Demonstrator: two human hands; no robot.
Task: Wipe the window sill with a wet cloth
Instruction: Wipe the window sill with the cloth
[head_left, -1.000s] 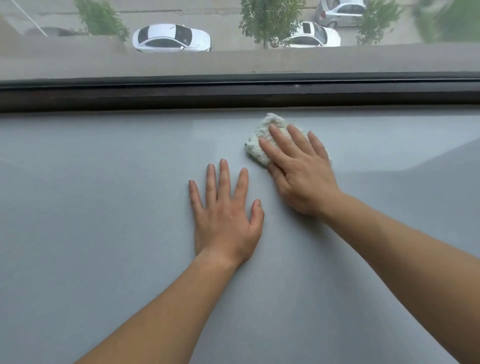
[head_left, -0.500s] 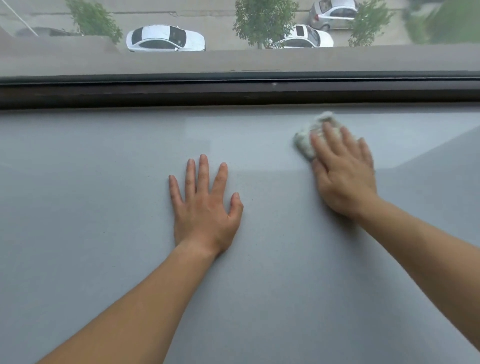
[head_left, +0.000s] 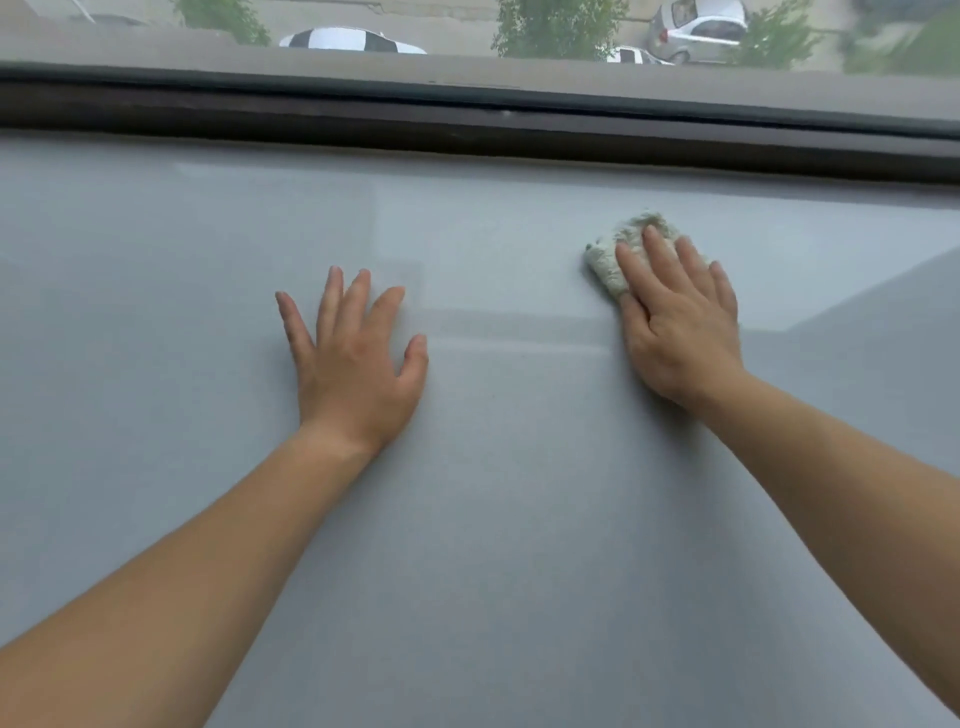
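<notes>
The wide grey window sill (head_left: 493, 519) fills most of the view. A small whitish cloth (head_left: 610, 257), bunched up, lies on the sill right of centre, toward the window. My right hand (head_left: 675, 322) presses flat on top of it, fingers stretched over the cloth, covering most of it. My left hand (head_left: 353, 364) rests flat on the bare sill to the left, fingers spread, holding nothing. A faint wet streak (head_left: 519, 332) shows on the sill between the two hands.
A dark window frame (head_left: 467, 130) runs across the back of the sill. Through the glass, cars and trees on a street far below are visible.
My right hand has slid the cloth to the right along the sill, away from my left hand. The left hand has stayed flat in place. The view has tilted a little.
</notes>
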